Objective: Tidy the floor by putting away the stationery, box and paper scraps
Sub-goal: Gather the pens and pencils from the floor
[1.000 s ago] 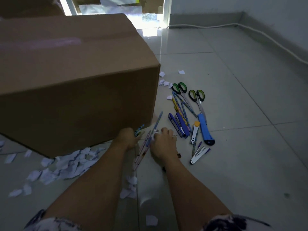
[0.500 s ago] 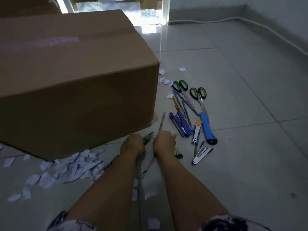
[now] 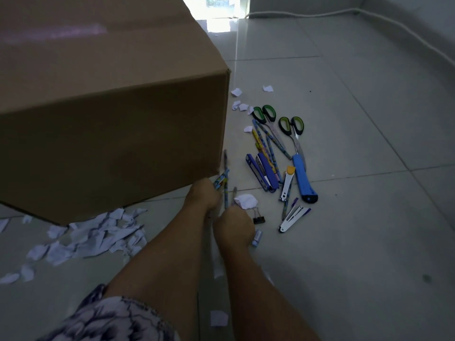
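Left hand (image 3: 203, 196) gripping pencils (image 3: 222, 180), right hand (image 3: 235, 228) gripping one pencil (image 3: 234, 193), two scissors (image 3: 270, 115), one cardboard box (image 3: 110, 119)

Cardboard box (image 3: 110, 124) blocks left; bare tiled floor (image 3: 369, 217) right.

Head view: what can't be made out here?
All head view:
- Cardboard box: far and left sides cut off by the frame edge; contents unseen.
- Pencils in the left hand: number and lower ends hidden by the hand.
- Right hand: back faces camera, so what it grips is hidden.
- Small pale object beside it: too blurred to identify.
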Demonstrator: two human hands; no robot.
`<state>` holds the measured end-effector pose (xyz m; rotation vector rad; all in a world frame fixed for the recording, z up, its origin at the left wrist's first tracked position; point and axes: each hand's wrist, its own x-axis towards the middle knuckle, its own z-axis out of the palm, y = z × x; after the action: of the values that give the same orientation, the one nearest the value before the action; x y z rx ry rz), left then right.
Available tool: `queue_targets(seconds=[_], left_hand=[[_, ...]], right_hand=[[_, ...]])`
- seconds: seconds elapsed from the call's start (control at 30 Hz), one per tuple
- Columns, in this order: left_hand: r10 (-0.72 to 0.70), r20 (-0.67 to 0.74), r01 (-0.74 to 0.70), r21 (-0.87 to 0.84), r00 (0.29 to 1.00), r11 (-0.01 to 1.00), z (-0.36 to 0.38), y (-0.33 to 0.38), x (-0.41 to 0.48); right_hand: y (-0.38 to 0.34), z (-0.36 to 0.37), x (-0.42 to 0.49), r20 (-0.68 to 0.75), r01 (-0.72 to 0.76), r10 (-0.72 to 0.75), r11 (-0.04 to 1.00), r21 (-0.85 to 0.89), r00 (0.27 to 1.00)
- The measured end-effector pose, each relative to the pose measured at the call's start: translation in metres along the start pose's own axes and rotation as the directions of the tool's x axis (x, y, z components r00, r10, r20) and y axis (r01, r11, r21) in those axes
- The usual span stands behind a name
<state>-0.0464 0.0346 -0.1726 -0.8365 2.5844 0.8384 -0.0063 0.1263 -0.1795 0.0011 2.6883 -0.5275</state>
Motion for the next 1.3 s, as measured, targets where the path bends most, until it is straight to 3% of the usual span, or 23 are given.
queue_targets(seconds=[0.17, 0.43, 0.7, 0.77, 0.87, 0.97, 1.07, 1.13, 1.3], left_hand=[[-0.003, 0.010, 0.003, -0.021, 1.000, 1.000, 0.001, 0.002, 0.000], [-0.034, -0.006, 0.033, -0.114, 0.999, 0.993, -0.012, -0.008, -0.001], [-0.081, 0.014, 0.082, -0.188, 0.997, 0.979, -0.013, -0.010, -0.005], [-0.083, 0.049, 0.094, -0.281, 0.995, 0.955, -0.012, -0.004, -0.008], [-0.050, 0.090, 0.081, -0.387, 0.995, 0.919, -0.014, 0.010, -0.015], [0.030, 0.069, -0.008, -0.293, 0.997, 0.956, -0.023, 0.026, -0.024], [0.117, -0.049, -0.121, -0.088, 0.992, 0.989, -0.032, 0.045, -0.031], [0.191, -0.112, -0.198, -0.049, 0.975, 0.979, -0.037, 0.057, -0.034], [0.317, -0.232, -0.331, -0.020, 0.919, 0.943, -0.048, 0.071, -0.036]], right_hand=[[-0.005, -0.017, 0.021, -0.052, 0.016, -0.004, 0.974, 0.226, 0.999], [-0.032, -0.017, 0.039, 0.043, 0.090, -0.098, 0.981, 0.169, 0.994], [-0.015, -0.017, 0.032, 0.124, 0.050, -0.078, 0.975, 0.216, 0.989], [-0.009, -0.018, 0.027, 0.133, 0.073, -0.118, 0.949, 0.305, 0.984], [0.000, -0.022, 0.018, 0.113, 0.074, -0.166, 0.823, 0.564, 0.980], [0.009, -0.026, 0.010, 0.033, 0.107, -0.173, 0.736, 0.669, 0.984], [0.009, -0.040, 0.003, -0.111, 0.189, -0.154, 0.717, 0.671, 0.982], [0.007, -0.050, 0.003, -0.170, 0.216, -0.135, 0.676, 0.704, 0.976], [0.002, -0.067, 0.008, -0.113, 0.191, -0.166, 0.593, 0.782, 0.980]])
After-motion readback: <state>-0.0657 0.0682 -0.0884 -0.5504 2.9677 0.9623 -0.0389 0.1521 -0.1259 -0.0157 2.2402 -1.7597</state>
